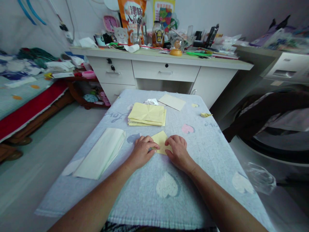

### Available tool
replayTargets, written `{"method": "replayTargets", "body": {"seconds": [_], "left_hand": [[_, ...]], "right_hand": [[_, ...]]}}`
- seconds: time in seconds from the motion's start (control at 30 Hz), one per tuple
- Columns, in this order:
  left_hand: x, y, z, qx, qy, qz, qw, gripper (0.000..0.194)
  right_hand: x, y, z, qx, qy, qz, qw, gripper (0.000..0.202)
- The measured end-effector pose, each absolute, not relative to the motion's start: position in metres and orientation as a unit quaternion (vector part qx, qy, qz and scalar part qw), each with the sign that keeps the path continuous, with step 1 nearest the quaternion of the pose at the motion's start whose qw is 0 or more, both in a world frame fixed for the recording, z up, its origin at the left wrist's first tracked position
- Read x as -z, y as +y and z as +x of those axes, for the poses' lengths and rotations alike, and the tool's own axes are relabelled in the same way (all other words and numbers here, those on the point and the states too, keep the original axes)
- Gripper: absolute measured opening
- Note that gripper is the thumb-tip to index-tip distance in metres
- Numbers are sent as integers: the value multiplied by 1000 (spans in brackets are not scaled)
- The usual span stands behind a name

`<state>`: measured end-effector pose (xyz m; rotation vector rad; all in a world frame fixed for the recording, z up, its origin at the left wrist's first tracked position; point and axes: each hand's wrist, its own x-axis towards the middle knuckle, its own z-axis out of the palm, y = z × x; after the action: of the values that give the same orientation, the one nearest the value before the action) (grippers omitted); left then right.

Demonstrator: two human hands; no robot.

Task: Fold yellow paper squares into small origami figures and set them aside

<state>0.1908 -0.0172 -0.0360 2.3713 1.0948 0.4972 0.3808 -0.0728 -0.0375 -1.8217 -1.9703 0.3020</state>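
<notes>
Forearms (212, 190) over our heart-patterned cloth (145, 199).
Our left hand (145, 149) and right hand (178, 150), unclenched, touch yellow paper (161, 140); white desk (147, 68) top center, washing machine (283, 74) right.

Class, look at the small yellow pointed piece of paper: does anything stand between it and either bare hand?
Nothing visible does. The left hand has fingers over the left side of the yellow paper; the right hand's fingers are at its right edge.
</notes>
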Motion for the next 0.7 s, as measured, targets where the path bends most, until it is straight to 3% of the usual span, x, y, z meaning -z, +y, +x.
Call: {"method": "replayTargets", "body": {"seconds": [0.17, 0.33, 0.5, 0.7], "left_hand": [[37, -16, 191, -184, 401, 866, 235, 21], [37, -16, 192, -183, 403, 865, 237, 22], [39, -15, 192, -180, 407, 865, 233, 21], [39, -15, 192, -179, 405, 867, 227, 18]], "right_hand": [[37, -73, 380, -122, -739, -621, 229, 33], [35, -74, 378, -117, -735, -632, 215, 30], [33, -72, 370, -96, -721, -655, 203, 15], [32, -70, 360, -59, -713, -677, 176, 23]]}}
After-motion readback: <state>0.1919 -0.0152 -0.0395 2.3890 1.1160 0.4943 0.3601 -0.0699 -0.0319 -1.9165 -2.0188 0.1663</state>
